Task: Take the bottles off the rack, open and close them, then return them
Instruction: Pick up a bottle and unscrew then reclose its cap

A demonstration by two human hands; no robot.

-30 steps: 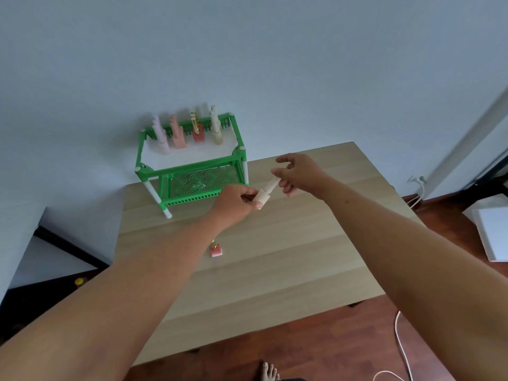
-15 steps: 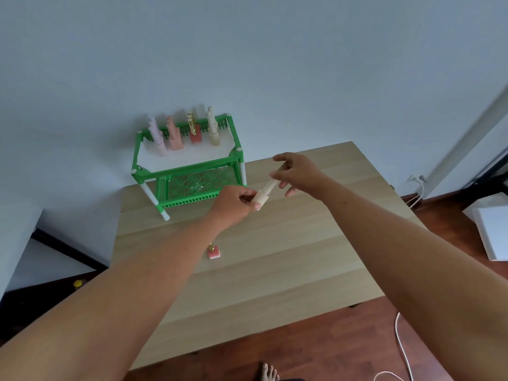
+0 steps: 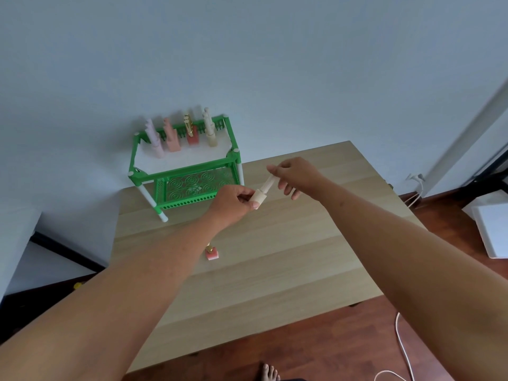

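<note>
While both hands work mid-air over the tabletop (image 3: 275,257), a cream bottle (image 3: 259,196) sits between them, off the rack (image 3: 183,171).

L hand (image 3: 233,202) pinches the bottle's body w/ fingertips; R hand (image 3: 295,174) pinches its long white cap (image 3: 268,184) w/ thumb + forefinger, other fingers spread loose. Can't tell if cap is seated or partly off. Four bottles stand upright along the back of the green rack's top shelf: pale pink (image 3: 155,141), peach (image 3: 171,137), red w/ gold cap (image 3: 191,132), cream (image 3: 209,132). Small pink bottle (image 3: 212,253) stands on the tabletop, just beside the L forearm, well apart from rack.
</note>
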